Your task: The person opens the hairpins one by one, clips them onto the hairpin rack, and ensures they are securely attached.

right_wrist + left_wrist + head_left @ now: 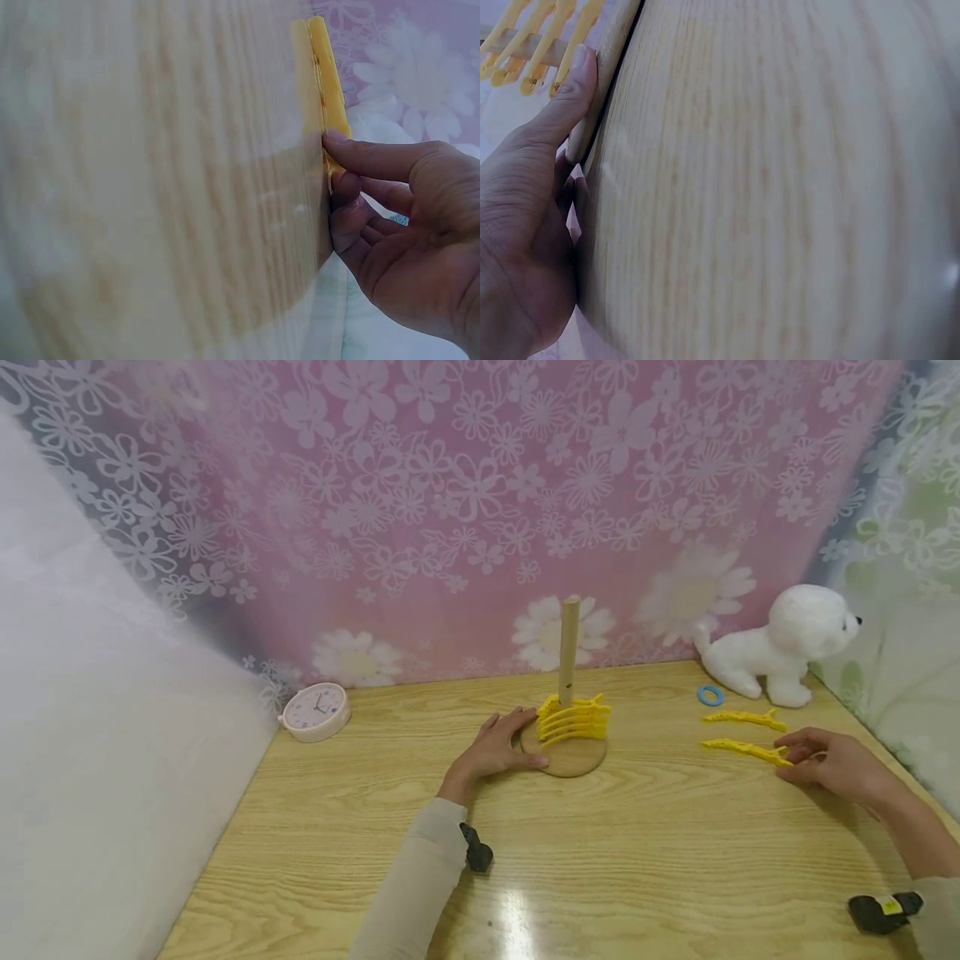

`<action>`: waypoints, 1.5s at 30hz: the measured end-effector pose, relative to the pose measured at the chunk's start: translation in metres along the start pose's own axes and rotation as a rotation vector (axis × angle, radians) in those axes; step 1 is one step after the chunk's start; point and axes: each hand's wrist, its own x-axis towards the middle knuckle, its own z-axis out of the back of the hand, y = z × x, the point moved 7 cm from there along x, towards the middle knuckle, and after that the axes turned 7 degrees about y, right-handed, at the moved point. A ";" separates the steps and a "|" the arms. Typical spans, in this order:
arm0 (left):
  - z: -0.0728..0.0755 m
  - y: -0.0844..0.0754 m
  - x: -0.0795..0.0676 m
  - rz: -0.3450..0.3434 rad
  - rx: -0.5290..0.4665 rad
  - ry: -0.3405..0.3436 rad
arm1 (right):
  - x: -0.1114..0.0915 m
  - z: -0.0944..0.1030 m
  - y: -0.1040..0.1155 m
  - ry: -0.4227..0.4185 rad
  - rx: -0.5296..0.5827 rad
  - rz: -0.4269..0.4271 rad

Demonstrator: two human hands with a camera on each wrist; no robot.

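Note:
A wooden stand [566, 764] with a round base and an upright rod stands on the table. Several yellow hair clips [576, 724] are stacked around the foot of its rod. My left hand [497, 747] grips the left edge of the base, its thumb [574, 86] lying along the rim in the left wrist view. Over at the right, my right hand [840, 767] pinches the forked end of another yellow hair clip [738, 748] between thumb and fingers. That clip lies along the tabletop, also seen in the right wrist view. Just behind it lies one more yellow hair clip [742, 719].
A blue ring [710, 695] lies behind the loose clips, beside a white toy dog [780, 647]. A pink round clock [317, 712] stands at the table's back left. Flowered curtain [465, 518] hangs along the back edge of the wooden table [615, 860].

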 end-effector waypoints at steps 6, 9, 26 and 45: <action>0.001 -0.001 0.001 0.011 0.016 0.003 | -0.003 -0.001 -0.002 -0.029 0.043 -0.025; 0.002 -0.001 0.002 0.010 0.018 0.002 | -0.003 -0.002 -0.003 -0.083 0.133 -0.005; -0.003 0.001 -0.001 0.008 -0.005 0.009 | -0.004 0.002 0.034 -0.266 0.172 0.147; -0.002 0.001 -0.002 0.008 -0.039 -0.008 | 0.022 0.001 0.124 -0.437 0.356 0.304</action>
